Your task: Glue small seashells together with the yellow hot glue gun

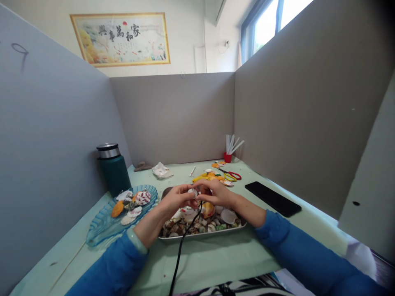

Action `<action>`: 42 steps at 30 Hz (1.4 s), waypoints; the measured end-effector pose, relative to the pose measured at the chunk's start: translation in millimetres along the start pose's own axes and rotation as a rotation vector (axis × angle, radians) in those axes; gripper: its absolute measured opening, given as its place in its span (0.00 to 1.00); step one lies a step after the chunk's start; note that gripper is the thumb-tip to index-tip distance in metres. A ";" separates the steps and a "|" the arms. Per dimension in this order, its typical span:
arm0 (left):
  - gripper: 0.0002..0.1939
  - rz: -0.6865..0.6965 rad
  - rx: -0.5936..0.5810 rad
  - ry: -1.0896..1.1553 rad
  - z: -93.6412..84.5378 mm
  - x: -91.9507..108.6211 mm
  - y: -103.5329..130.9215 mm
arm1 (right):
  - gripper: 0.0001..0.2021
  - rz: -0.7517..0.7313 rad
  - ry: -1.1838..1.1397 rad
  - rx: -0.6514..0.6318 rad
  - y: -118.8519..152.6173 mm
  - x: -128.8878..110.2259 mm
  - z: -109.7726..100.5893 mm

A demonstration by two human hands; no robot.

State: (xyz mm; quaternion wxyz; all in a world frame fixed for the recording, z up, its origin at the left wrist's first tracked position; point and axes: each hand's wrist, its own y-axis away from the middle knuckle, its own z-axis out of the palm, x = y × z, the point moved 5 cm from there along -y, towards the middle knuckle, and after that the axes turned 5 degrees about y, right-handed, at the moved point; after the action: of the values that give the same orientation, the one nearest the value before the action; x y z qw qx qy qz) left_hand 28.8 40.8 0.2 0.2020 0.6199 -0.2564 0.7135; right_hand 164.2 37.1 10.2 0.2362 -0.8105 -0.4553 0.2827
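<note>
Above a tray [202,236] of mixed shells, my left hand [179,197] pinches a small whitish shell [193,191] between thumb and fingers. From the other side, my right hand [217,193] has its thumb and bent index finger closed at the same shell. The fingers hide part of it, so its exact kind does not show. Small spotted snail shells, an orange shell [208,210] and a large pale shell [228,216] lie in the tray below. A black cable [182,242] hangs in front of the tray, its upper end by my fingers.
A blue scalloped dish [101,226] with several scallop shells stands left, before a green bottle [114,172]. Behind my hands lie scissors [233,176] and orange and white shells. White sticks [232,144] stand in a red cup [227,157]. A black phone [273,199] lies right; grey partitions [173,119] surround the table.
</note>
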 end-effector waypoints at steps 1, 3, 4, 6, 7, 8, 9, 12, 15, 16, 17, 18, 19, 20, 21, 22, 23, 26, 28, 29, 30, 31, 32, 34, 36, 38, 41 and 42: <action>0.13 0.000 0.000 -0.002 0.1 0.3 0.2 | 0.17 -0.004 0.007 -0.001 0.2 0.5 0.4; 0.14 0.000 -0.001 -0.009 0.2 0.7 0.7 | 0.17 -0.009 0.020 0.001 0.4 1.0 0.4; 0.14 -0.001 0.001 -0.014 0.1 0.7 0.9 | 0.17 -0.009 0.024 0.001 0.4 0.9 0.3; 0.15 -0.007 0.006 -0.025 -0.3 0.3 1.1 | 0.17 -0.010 0.028 -0.002 0.3 0.3 0.0; 0.16 -0.010 0.007 -0.026 -0.5 -0.1 1.0 | 0.17 -0.011 0.030 -0.003 0.2 0.0 -0.2; 0.17 -0.013 0.006 -0.023 -0.7 -0.5 0.8 | 0.17 -0.010 0.032 -0.004 0.1 -0.3 -0.4; 0.17 -0.016 0.004 -0.018 -0.9 -0.9 0.5 | 0.17 -0.009 0.034 -0.004 0.0 -0.6 -0.5; 0.17 -0.018 -0.001 0.003 -0.9 -1.3 -0.8 | 0.16 -0.009 0.043 0.003 -0.5 -1.3 -1.1; 0.17 -0.026 0.012 0.025 -0.6 -1.1 -1.5 | 0.16 -0.003 0.044 0.010 -0.8 -2.1 -2.1; 0.16 -0.032 0.017 0.036 -0.4 -1.1 -1.6 | 0.16 0.001 0.043 0.012 -0.9 -2.4 -2.4; 0.16 -0.035 0.022 0.049 -0.1 -1.0 -1.6 | 0.16 0.005 0.042 0.013 -0.9 -2.7 -2.6; 0.16 -0.038 0.027 0.063 0.1 -1.0 -1.6 | 0.16 0.006 0.041 0.012 -1.0 -3.0 -2.7; 0.15 -0.039 0.033 0.077 0.3 -0.8 -1.6 | 0.16 0.007 0.039 0.011 -1.0 -3.2 -2.6; 0.15 -0.041 0.039 0.090 0.4 -0.7 -1.6 | 0.16 0.006 0.037 0.008 -1.0 -3.3 -2.4; 0.14 -0.041 0.045 0.101 0.4 -0.7 -1.6 | 0.16 0.004 0.035 0.007 -1.1 -3.2 -2.1; 0.13 -0.043 0.051 0.106 0.4 -0.6 -1.6 | 0.16 0.002 0.033 0.006 -1.1 -3.1 -1.8; 0.13 -0.045 0.057 0.107 0.3 -0.6 -1.6 | 0.17 -0.001 0.031 0.006 -1.1 -2.9 -1.4; 0.13 -0.046 0.067 0.099 0.0 -0.3 -1.2 | 0.17 -0.013 0.026 0.012 -1.0 -2.4 -0.9; 0.13 -0.043 0.068 0.095 -0.2 0.1 -0.8 | 0.17 -0.019 0.031 0.014 -0.9 -2.5 -0.8; 0.13 -0.041 0.066 0.095 -0.2 0.3 -0.6 | 0.17 -0.018 0.034 0.014 -0.9 -2.4 -0.8; 0.13 -0.040 0.064 0.094 -0.1 0.4 -0.5 | 0.17 -0.016 0.038 0.013 -0.9 -2.4 -0.8; 0.13 -0.039 0.059 0.093 0.1 0.5 -0.5 | 0.17 -0.013 0.040 0.012 -0.9 -2.4 -0.8; 0.14 -0.038 0.054 0.091 0.3 0.5 -0.5 | 0.17 -0.009 0.042 0.011 -0.9 -2.4 -0.9; 0.14 -0.039 0.050 0.087 0.5 0.1 -0.9 | 0.17 -0.006 0.044 0.010 -0.9 -2.8 -1.3; 0.14 -0.045 0.057 0.079 0.0 -1.0 -1.5 | 0.17 -0.008 0.041 0.010 -0.9 -3.6 -1.9; 0.14 -0.045 0.063 0.075 -0.8 -2.2 -2.1 | 0.17 -0.007 0.035 0.004 -1.0 -4.2 -2.1; 0.14 -0.040 0.066 0.072 -2.1 -3.4 -2.5 | 0.17 -0.003 0.030 -0.003 -1.0 -4.4 -2.1; 0.14 -0.039 0.066 0.071 -2.4 -3.5 -2.5 | 0.17 -0.003 0.033 -0.002 -1.0 -4.3 -2.1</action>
State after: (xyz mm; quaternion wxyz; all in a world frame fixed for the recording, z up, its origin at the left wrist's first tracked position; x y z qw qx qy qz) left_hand 29.0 44.4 -3.2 0.2042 0.6054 -0.2130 0.7392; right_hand 163.2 33.6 13.5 0.2433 -0.8146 -0.4529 0.2685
